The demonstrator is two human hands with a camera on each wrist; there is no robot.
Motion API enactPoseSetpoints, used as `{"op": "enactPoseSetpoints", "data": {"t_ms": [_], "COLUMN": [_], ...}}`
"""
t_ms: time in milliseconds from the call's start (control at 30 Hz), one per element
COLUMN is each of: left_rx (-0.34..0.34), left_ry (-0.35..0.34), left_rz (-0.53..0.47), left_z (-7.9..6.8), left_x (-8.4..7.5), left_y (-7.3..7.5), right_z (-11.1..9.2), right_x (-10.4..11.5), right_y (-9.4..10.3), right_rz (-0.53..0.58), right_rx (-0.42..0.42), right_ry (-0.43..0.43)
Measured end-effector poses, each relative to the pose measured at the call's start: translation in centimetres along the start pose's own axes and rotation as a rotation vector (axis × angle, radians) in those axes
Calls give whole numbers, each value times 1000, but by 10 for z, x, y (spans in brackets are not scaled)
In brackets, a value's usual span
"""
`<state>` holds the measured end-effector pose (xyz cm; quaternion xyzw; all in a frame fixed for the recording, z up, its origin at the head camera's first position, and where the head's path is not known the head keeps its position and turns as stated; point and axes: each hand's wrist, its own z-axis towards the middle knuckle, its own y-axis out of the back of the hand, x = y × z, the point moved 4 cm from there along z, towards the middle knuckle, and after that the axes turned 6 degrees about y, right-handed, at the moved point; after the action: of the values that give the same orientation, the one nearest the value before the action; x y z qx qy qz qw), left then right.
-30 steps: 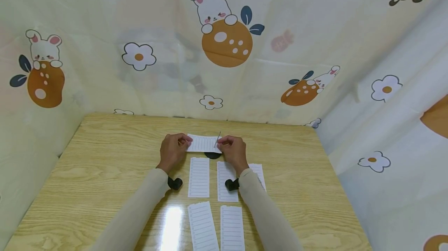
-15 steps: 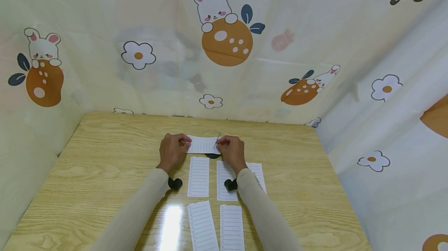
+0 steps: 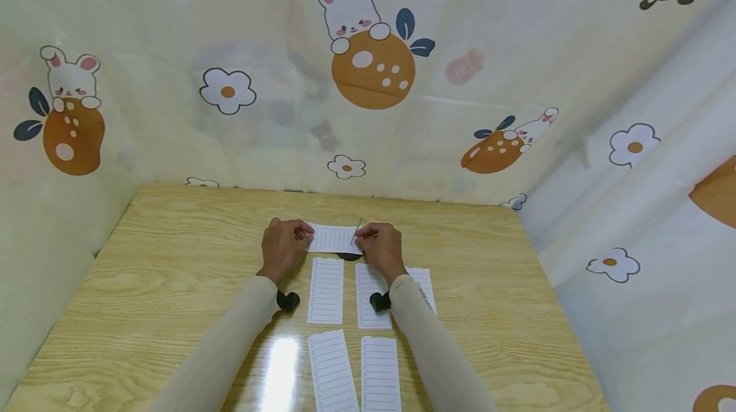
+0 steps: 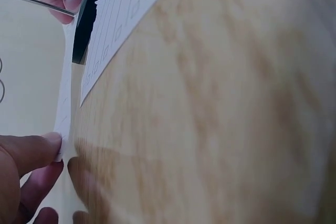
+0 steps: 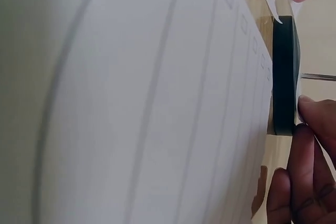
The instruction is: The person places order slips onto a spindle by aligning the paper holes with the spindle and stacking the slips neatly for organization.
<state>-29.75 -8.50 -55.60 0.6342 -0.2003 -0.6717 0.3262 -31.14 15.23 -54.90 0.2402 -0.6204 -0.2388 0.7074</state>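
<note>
A lined white paper slip point(image 3: 333, 239) lies sideways across a black round base point(image 3: 348, 257), from which a thin metal spike point(image 3: 357, 230) rises. The spike stands up past the slip near its right end; whether it pierces the paper is hard to see. My left hand point(image 3: 283, 247) pinches the slip's left end between thumb and fingers. At the other end, beside the spike, my right hand point(image 3: 382, 249) pinches the paper. In the right wrist view the slip is just above the thick dark base point(image 5: 284, 77), with my right fingertips point(image 5: 307, 109) at its edge.
Several lined slips lie on the wooden table point(image 3: 190, 284): one slip point(image 3: 326, 290) below the base, another slip point(image 3: 372, 310) partly under my right wrist, and others such as the tilted slip point(image 3: 333, 370) nearer me. A patterned curtain point(image 3: 276, 137) stands behind.
The slip has sunk very slightly toward the base, still pinched at both ends. My hands have hardly moved, and the loose slips lie as before.
</note>
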Motion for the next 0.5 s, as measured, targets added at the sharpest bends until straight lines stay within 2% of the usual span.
{"op": "enactPoseSetpoints", "data": {"t_ms": [267,500], "left_rx": [-28,-21], "left_ry": [-27,-46], "left_rz": [50,44], "left_z": [-1,-2], "left_x": [1,-2], "left_y": [1,4], "right_z": [-1,-2], "right_x": [-2,-2], "right_y": [-1,2], "right_rz": [-9,22], "right_rx": [-8,-24], "right_ry": [-27,-62]}}
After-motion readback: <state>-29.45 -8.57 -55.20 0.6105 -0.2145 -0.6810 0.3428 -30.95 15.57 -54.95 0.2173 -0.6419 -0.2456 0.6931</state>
